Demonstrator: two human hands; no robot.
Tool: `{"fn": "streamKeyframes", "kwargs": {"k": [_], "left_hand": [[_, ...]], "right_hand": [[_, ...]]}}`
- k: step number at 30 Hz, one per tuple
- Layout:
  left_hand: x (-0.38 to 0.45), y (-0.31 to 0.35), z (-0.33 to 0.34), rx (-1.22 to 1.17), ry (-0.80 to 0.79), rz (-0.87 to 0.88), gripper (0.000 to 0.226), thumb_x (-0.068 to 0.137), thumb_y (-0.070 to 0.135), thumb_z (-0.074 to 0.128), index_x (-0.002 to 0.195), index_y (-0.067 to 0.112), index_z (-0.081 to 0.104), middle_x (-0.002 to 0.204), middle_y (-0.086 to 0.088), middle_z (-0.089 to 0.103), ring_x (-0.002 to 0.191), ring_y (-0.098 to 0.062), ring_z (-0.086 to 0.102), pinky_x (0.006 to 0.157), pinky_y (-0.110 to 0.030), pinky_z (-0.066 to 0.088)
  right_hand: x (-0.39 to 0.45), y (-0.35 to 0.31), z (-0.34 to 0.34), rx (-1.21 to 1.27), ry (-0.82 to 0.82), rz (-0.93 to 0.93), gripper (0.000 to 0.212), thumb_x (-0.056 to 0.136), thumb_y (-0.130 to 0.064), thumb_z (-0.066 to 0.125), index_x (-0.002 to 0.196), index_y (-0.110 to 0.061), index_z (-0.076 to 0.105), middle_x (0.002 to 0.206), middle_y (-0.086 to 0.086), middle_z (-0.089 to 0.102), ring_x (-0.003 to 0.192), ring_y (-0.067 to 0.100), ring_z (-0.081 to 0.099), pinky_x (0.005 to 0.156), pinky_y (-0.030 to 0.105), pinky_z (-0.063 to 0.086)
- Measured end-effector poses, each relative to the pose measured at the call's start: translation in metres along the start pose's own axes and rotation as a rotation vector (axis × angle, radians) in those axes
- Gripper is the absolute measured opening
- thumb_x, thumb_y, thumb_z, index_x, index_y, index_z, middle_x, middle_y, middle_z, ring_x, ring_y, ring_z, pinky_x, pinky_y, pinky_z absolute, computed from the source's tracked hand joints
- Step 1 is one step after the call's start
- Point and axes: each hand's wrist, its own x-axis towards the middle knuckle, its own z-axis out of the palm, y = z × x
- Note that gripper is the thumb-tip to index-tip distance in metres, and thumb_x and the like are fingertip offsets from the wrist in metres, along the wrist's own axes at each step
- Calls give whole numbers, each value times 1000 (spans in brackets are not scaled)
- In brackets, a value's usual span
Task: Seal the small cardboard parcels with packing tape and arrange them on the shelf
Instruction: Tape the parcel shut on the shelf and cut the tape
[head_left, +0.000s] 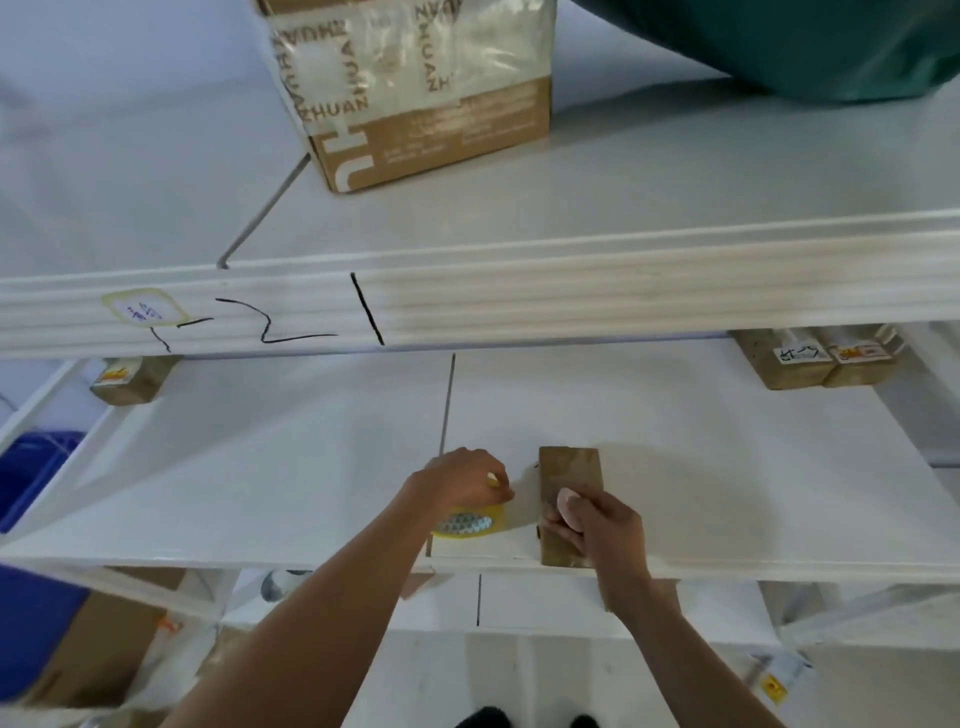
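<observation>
Large taped carton (415, 88) on top tier; blue bin (31, 467) lower left.

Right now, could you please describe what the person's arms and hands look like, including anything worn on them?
Both forearms are bare as far as the frame shows: no sleeves, gloves, watch or bracelets visible. The left hand and right hand show no rings or markings that I can make out. Nails look short; finer detail is too blurred to tell.

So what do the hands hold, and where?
Left hand grips the tape roll at its top edge. Right hand holds the parcel near its front end.
</observation>
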Motion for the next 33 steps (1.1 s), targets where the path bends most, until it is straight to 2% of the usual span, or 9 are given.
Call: {"fn": "streamKeyframes", "kwargs": {"k": [5,9,15,17,19,23,27,31,33], "left_hand": [[6,-12,0,-117,-34,25,27,83,60,67,101,41,74,122,11,65,113,-18,61,99,-41,51],[12,-18,4,-204,-18,60,23,80,63,68,94,45,74,117,12,67,110,-16,61,100,-41,51],[14,-21,15,-288,91,58,26,83,55,72,100,36,77,110,10,70,98,-14,62,86,-33,52],[13,-19,16,-245,111,60,31,87,59,65,105,37,76,116,8,70,100,-16,62,81,-30,48],[15,-17,17,-218,128,67,36,92,61,58,111,35,75,120,6,70,105,-19,63,79,-29,44],[15,-18,16,-246,118,44,34,92,54,61,114,32,74,119,5,70,102,-18,64,78,-28,45],[14,-21,15,-284,91,36,27,90,47,66,109,33,76,120,6,68,106,-18,64,81,-29,49],[13,-20,11,-271,77,53,27,88,42,65,109,29,77,119,7,70,104,-17,65,86,-29,52],[13,-19,12,-258,54,56,29,87,41,64,110,29,76,120,7,70,103,-16,65,87,-29,52]], "right_hand": [[4,-4,3,-54,96,15,10,91,-2,65,94,3,73,94,23,74,85,33,77,71,35,64],[13,-7,0,-147,126,-24,16,91,-7,70,104,2,73,100,18,74,85,32,76,76,42,64],[12,-19,6,-458,120,-32,11,80,-24,72,89,-20,77,88,3,78,82,26,76,83,49,62],[8,-25,8,-534,117,-75,9,84,-25,71,91,-21,76,87,3,77,77,19,76,72,37,64],[4,-29,12,-587,128,-140,7,91,-21,68,96,-18,73,89,0,75,69,8,73,57,17,55],[5,-29,25,-702,149,-283,9,95,-24,64,101,-23,71,94,-11,71,86,2,65,64,14,47],[17,-32,42,-536,186,-278,9,95,-20,65,100,-22,72,98,-7,71,86,7,66,65,18,55],[50,-54,47,-138,269,-131,12,96,-10,66,106,-8,73,103,9,73,78,27,76,62,24,61],[63,-62,48,-53,245,-88,13,96,-6,67,108,-2,72,105,15,72,77,29,75,64,29,62]]}}
